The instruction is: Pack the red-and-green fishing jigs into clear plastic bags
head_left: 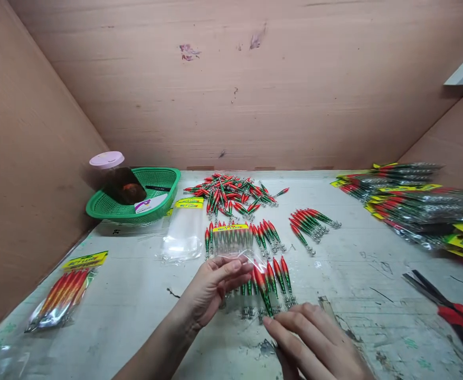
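My left hand (pixel 211 287) pinches the open lower edge of a clear plastic bag (pixel 233 244) with a yellow printed header. A red-and-green fishing lure (pixel 264 293) points tip-up towards the bag's mouth; the fingers of my right hand (pixel 314 340) grip its hooked tail end. Whether the tip is inside the bag I cannot tell. Beneath and beside the hands lies a row of similar lures (pixel 285 274). Another row of lures (pixel 271 235) sits farther back, partly seen through the bag.
A heap of lures (pixel 231 195) lies at the back, with a smaller group (pixel 310 224) to its right. Flat bags (pixel 183 232) lie near a green basket (pixel 156 211) holding a lidded jar (pixel 122 182). Packed lures (pixel 413 206) and scissors (pixel 449 309) are right; a filled pack (pixel 67 293) lies left.
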Demonstrator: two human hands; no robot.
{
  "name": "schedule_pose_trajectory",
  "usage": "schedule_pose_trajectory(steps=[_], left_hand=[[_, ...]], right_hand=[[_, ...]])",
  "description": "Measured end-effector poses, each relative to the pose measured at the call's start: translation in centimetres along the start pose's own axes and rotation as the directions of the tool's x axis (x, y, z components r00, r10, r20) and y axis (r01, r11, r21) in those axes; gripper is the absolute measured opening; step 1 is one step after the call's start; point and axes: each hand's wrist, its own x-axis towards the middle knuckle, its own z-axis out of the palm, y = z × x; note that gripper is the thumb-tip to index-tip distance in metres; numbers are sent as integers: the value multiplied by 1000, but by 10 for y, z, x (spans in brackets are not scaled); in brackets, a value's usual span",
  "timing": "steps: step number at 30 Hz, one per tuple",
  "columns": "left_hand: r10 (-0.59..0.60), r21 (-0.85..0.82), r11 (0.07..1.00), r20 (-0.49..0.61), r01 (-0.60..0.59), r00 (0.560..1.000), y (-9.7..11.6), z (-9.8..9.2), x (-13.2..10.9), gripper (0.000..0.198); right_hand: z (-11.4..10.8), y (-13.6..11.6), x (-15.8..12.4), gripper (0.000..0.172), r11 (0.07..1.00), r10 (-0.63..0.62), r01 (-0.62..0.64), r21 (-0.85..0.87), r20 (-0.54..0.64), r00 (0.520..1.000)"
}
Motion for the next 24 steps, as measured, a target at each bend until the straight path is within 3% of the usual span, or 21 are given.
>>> schedule_pose_trajectory(steps=[3,7,14,19,24], left_hand=[[-24,57,998,142,16,990,-3,-1,-3,23],[-71,17,997,186,69,980,-5,-4,-3,39],[-84,16,996,277,83,957,-10,-6,-5,30],[-85,-39,994,350,105,933,-13,-3,-9,27],[-86,-152,979,313,139,946,-22,1,-10,22]], right_hand=[[5,5,1,26,996,-47,50,-79,32,998],[4,4,8,25,990,-103,107,-91,47,994],[4,4,9,30,969,-137,157,-190,115,984],[11,2,-2,38,985,39,-42,-166,-19,999],[9,1,0,42,974,169,-175,-143,-50,984]])
